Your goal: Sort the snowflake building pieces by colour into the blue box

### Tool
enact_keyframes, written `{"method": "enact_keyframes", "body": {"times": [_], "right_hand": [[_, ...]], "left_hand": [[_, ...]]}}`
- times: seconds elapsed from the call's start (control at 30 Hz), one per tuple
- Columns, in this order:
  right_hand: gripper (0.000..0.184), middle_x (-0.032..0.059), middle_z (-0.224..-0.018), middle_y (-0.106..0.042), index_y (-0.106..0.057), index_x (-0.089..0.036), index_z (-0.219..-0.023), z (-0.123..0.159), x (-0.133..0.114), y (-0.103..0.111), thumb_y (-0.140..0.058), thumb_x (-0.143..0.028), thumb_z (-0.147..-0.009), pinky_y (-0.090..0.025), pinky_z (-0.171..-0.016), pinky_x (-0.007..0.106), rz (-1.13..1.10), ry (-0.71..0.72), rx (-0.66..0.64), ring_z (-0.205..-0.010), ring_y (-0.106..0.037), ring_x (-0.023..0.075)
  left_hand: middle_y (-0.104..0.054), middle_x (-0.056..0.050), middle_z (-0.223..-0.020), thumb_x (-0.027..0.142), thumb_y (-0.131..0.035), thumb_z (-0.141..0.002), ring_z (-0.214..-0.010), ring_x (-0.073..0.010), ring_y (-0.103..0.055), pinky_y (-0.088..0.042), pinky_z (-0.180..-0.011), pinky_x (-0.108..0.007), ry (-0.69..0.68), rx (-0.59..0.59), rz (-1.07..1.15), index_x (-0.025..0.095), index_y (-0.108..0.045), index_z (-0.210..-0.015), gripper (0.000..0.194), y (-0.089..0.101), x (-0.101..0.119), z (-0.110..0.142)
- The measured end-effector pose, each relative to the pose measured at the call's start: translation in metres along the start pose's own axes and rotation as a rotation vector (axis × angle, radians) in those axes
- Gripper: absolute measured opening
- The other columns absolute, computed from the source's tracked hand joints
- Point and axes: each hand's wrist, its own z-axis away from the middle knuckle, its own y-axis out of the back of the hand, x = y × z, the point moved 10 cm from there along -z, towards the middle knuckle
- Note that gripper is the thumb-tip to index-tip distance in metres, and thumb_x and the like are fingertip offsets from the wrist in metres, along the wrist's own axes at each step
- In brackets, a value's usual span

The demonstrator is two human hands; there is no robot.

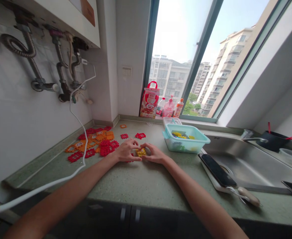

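My left hand (pixel 126 150) and my right hand (pixel 153 153) meet on the green speckled countertop (pixel 141 181), fingers curled around a small yellow snap-together plastic piece (pixel 141 152) held between them. A bit of red shows under my left hand. A pile of red and orange flat plastic pieces (pixel 96 142) lies just left of my left hand, and two loose red pieces (pixel 140 135) lie beyond my hands. A light blue plastic tub (pixel 185 145) with yellow, green and blue pieces inside stands to the right of my right hand.
A white cable (pixel 79 119) hangs from wall pipes (pixel 38 83) and crosses the counter's left. A phone (pixel 217 170) rests on a white board by the steel sink (pixel 250 166). A red bag (pixel 149 101) and bottles (pixel 172 108) stand on the window sill.
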Motion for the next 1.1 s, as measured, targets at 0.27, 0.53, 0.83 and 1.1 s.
{"method": "enact_keyframes", "body": {"times": [0.27,0.53,0.83,1.1], "right_hand": [[0.031,0.0045,-0.107,-0.073,-0.068,-0.023,-0.108,-0.001,0.005,0.001,-0.078,-0.044,-0.086,-0.051,-0.094,0.038,0.042,-0.032,0.046,-0.101,-0.066,0.024],[0.026,0.0079,-0.112,-0.074,-0.073,-0.025,-0.109,-0.002,-0.025,0.022,-0.08,-0.035,-0.087,-0.05,-0.094,0.037,0.39,0.1,0.086,-0.101,-0.068,0.024],[0.036,0.013,-0.118,-0.072,-0.068,-0.02,-0.116,0.094,-0.006,0.217,-0.058,-0.051,-0.101,-0.041,-0.094,0.04,0.915,-0.304,0.97,-0.105,-0.062,0.0286],[0.047,0.0173,-0.133,-0.069,-0.082,-0.022,-0.102,0.14,0.049,0.249,-0.047,-0.053,-0.104,-0.038,-0.104,0.06,0.908,-0.784,0.889,-0.122,-0.054,0.0369]], "left_hand": [[-0.068,-0.007,-0.117,0.068,-0.069,-0.088,-0.113,-0.0249,-0.062,-0.048,-0.106,-0.04,-0.02,0.043,0.148,0.032,-0.082,-0.114,0.046,0.008,0.001,0.001],[-0.07,-0.008,-0.109,0.061,-0.037,-0.106,-0.108,-0.0247,-0.06,-0.046,-0.104,-0.042,0.164,0.322,0.007,0.025,-0.079,-0.112,0.055,0.05,-0.045,0.01],[-0.071,-0.006,-0.114,0.064,-0.036,-0.106,-0.108,-0.0257,-0.061,-0.044,-0.098,-0.044,0.2,0.288,-0.092,0.028,-0.076,-0.119,0.055,0.035,-0.062,0.006],[-0.073,-0.006,-0.118,0.062,-0.039,-0.105,-0.112,-0.0272,-0.062,-0.045,-0.099,-0.044,0.229,0.216,-0.173,0.029,-0.074,-0.124,0.051,0.028,-0.068,0.003]]}}
